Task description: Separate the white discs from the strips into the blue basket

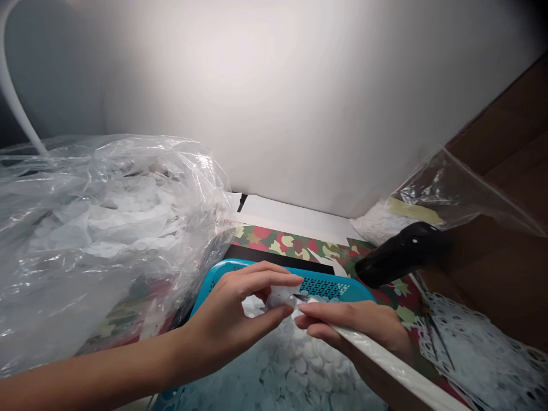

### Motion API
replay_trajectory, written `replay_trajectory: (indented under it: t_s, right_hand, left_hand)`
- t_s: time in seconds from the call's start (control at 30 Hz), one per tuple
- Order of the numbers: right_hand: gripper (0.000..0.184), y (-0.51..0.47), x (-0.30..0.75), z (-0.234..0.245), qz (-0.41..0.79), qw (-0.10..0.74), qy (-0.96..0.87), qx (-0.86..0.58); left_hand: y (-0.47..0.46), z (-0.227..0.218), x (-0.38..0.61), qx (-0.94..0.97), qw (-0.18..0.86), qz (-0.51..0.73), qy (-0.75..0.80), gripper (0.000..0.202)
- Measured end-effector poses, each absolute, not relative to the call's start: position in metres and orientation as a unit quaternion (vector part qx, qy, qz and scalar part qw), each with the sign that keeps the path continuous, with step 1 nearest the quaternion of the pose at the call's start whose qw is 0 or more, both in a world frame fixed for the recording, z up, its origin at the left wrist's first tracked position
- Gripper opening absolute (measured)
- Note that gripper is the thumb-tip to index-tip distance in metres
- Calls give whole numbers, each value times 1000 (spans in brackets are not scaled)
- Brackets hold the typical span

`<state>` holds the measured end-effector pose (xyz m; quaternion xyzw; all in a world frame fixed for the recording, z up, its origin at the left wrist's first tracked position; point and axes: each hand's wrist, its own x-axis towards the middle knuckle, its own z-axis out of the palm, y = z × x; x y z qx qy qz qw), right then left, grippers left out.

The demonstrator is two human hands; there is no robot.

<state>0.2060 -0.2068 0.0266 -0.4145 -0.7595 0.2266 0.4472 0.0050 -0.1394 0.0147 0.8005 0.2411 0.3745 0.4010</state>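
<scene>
My left hand (pixel 226 308) pinches a thin translucent white disc (pixel 280 298) between thumb and fingertips. My right hand (pixel 363 325) is closed around a long white-handled tool (pixel 385 357), whose short, dark pointed tip meets the disc's right edge or sits just beside it; I cannot tell which. Both hands are above a blue plastic basket (pixel 222 267) with a perforated wall. Inside it lies a heap of loose white discs (pixel 299 365), partly hidden by my hands and forearms.
A large clear plastic bag (pixel 128 228) of white pieces fills the left. At right are a black cylindrical object (pixel 398 254), a pile of white ring-shaped scraps (pixel 479 348), a smaller clear bag (pixel 428 177) and a brown cardboard box (pixel 500 274). A white wall (pixel 278 103) stands behind.
</scene>
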Motion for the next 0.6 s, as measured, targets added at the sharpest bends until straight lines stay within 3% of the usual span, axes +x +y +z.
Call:
replay_trajectory:
  t_s: [0.2,0.6]
  right_hand:
    - [30,-207,206,27,234,446,-754,-422]
    - [16,-211,202,24,114,395,-813,-413]
  left_hand:
    - [-141,16,6,803,389,387,231,30]
    - [-144,15,6,809,398,384,196,31]
